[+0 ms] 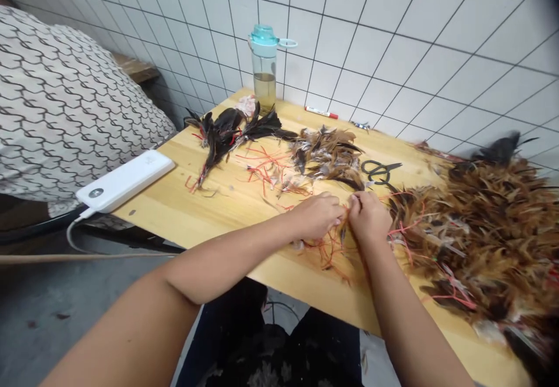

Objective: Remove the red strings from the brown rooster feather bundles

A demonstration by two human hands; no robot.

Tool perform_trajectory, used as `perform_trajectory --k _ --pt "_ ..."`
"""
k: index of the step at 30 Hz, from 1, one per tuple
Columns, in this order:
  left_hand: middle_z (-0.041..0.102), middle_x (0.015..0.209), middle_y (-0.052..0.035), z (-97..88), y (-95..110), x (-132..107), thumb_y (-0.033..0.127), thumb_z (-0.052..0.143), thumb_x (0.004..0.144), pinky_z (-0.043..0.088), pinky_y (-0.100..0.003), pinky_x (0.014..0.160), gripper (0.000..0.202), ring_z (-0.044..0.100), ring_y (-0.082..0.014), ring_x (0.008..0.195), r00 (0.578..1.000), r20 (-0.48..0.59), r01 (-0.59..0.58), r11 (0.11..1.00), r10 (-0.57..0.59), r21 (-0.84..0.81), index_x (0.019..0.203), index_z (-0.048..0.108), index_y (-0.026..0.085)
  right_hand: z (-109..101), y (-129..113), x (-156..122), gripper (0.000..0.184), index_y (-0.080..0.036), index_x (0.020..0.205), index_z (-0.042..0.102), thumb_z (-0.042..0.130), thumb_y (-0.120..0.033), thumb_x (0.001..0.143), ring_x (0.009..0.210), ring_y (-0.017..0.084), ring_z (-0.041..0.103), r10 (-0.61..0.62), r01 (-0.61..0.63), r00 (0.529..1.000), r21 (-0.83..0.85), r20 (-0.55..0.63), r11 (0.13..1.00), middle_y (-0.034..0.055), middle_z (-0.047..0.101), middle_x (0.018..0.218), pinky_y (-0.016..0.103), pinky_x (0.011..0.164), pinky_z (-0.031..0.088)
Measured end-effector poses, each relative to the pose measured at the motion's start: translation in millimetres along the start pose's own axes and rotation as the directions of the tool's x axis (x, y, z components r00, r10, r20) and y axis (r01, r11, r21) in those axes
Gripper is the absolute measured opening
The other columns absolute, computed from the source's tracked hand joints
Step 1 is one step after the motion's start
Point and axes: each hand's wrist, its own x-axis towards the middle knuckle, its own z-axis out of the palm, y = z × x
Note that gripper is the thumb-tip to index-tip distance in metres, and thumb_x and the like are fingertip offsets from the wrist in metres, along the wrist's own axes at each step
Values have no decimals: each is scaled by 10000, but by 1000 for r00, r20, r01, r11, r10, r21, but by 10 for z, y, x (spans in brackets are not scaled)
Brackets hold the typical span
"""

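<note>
Over the near middle of the wooden table, my left hand (318, 215) and my right hand (370, 215) are close together, both with curled, pinching fingers. A bit of red string (347, 213) shows between the fingertips; what else they hold is hidden. A small dark feather (343, 234) shows just below, and I cannot tell whether it is held. Loose red strings (325, 253) lie on the wood under my hands. Beyond them is a loose pile of brown feathers (329, 154). To the right of my right hand spreads a large heap of brown feathers (489, 230) with red strings among them.
Black-handled scissors (378, 171) lie behind my right hand. Bundles of black feathers (222, 134) sit at the back left, near a water bottle (264, 70). A red-and-white marker (321, 113) lies by the tiled wall. A white power bank (126, 180) with a cable overlaps the left edge.
</note>
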Motion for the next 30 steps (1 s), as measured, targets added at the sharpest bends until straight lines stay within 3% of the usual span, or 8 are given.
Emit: perform_trajectory --k 6,8,13,16,20,23,27,30 --pt "643 958 -99 -316 -407 -91 185 466 909 437 -363 871 203 548 -219 942 894 -347 307 952 -283 13 932 667 158 -14 -50 71 251 -207 986 632 421 -340 964 696 180 583 127 -123 959 -29 254 992 82 707 886 294 579 214" --pt "643 941 -88 -387 -537 -121 179 506 873 433 -360 870 174 551 -221 945 883 -326 366 930 -337 31 916 675 168 -19 -77 71 244 -207 1007 606 406 -344 972 709 190 609 148 -132 948 -74 282 988 88 710 881 292 580 226" --pt "648 848 -32 -430 -669 -182 192 591 778 420 -278 762 111 571 -171 833 947 43 318 948 -318 5 834 687 195 -26 -41 23 274 -172 995 586 360 -327 985 799 212 664 64 -17 963 -178 262 984 122 716 936 281 612 299" --pt "631 766 -19 -464 -707 -223 112 528 740 390 -255 696 143 560 -150 759 944 112 303 951 -309 67 733 650 185 -30 36 -7 317 -160 974 597 334 -335 989 798 230 679 15 52 964 -247 265 968 134 717 914 288 617 325" --pt "635 754 -33 -571 -808 -311 114 521 719 374 -269 660 137 563 -168 737 884 122 421 881 -452 217 706 638 184 -25 90 -11 339 -161 963 608 311 -324 993 770 232 677 -21 93 965 -261 263 961 133 713 888 294 609 330" --pt "638 801 -49 -641 -847 -349 108 524 720 405 -279 709 196 580 -188 798 846 17 515 824 -533 237 811 679 185 -16 98 2 341 -164 942 609 316 -330 993 739 230 666 -48 112 967 -247 251 963 129 712 867 295 583 293" --pt "630 880 -65 -627 -736 -270 93 482 779 432 -286 795 252 581 -181 877 884 -196 451 885 -425 114 910 686 164 -25 149 5 331 -162 901 613 340 -328 989 709 213 632 -133 178 969 -217 210 960 114 705 830 302 572 228" --pt "629 865 -54 -543 -576 -174 160 519 831 435 -279 784 171 577 -168 858 923 -180 347 938 -340 8 892 679 159 -54 197 -12 364 -160 860 626 332 -327 996 738 197 595 -214 234 969 -175 122 956 108 690 829 313 591 224"
